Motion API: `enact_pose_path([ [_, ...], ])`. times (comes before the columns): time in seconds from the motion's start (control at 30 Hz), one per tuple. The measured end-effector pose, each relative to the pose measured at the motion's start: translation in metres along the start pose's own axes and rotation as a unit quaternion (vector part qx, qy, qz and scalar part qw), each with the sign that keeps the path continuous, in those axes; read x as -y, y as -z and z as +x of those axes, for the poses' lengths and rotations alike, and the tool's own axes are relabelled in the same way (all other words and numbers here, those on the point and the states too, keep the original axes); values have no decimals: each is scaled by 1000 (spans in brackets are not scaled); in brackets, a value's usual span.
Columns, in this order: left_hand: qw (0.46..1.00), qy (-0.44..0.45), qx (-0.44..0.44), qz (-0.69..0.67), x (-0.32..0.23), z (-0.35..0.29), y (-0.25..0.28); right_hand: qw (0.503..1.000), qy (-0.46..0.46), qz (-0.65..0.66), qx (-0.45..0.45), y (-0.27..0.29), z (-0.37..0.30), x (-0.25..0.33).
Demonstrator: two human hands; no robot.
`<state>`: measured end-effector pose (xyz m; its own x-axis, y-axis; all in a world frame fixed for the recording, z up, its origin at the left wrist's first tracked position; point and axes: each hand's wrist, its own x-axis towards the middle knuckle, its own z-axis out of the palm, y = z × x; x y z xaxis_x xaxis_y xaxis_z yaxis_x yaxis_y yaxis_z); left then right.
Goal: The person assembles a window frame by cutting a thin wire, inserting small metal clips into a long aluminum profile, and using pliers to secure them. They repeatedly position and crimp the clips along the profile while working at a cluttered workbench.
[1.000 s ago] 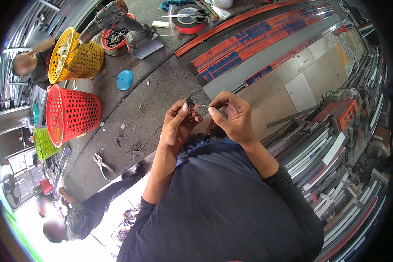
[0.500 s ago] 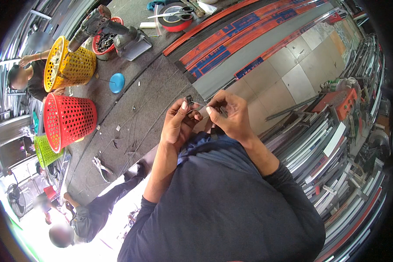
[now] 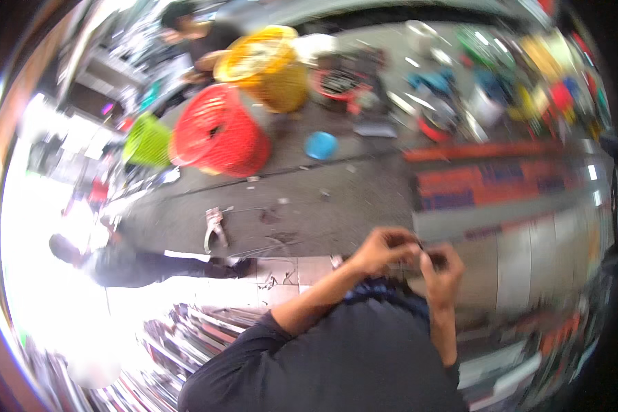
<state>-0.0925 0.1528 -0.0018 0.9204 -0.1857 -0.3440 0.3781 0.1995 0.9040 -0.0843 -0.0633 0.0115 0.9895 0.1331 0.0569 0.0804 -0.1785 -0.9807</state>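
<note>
My left hand [image 3: 383, 250] and my right hand [image 3: 441, 275] are held close together in front of my chest, above the near edge of a dark grey worktop [image 3: 323, 206]. Both pinch a small dark part [image 3: 427, 259] between their fingertips; motion blur hides what it is. My dark blue sleeves [image 3: 336, 343] fill the lower middle of the view.
A red basket [image 3: 220, 141], a yellow basket [image 3: 271, 65] and a green basket [image 3: 147, 141] stand at the back left. Pliers [image 3: 215, 228] and a blue lid [image 3: 321, 145] lie on the worktop. Another person [image 3: 185, 31] works at the far side, and someone else [image 3: 110, 264] stands below left.
The view has swung sharply, so the baskets now sit top centre and the picture is blurred. My hands stay joined on the small part, now lower and to the right.
</note>
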Motion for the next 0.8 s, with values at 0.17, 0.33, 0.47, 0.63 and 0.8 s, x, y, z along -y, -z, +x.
enact_pose_path([
  [0.17,999,-19,30,19,3,-3,4,998,-12,18,63,7,1,-9],
  [0.33,999,-35,-15,39,7,-11,4,996,-18,16,92,6,1,-18],
  [0.47,997,-32,-46,58,8,-16,2,995,-19,-11,97,1,1,-21],
  [0.63,995,-24,-64,70,8,-21,-5,996,-30,8,87,1,-7,-21],
  [0.8,996,-6,-40,75,9,-16,-10,997,-46,0,70,4,-12,-16],
])
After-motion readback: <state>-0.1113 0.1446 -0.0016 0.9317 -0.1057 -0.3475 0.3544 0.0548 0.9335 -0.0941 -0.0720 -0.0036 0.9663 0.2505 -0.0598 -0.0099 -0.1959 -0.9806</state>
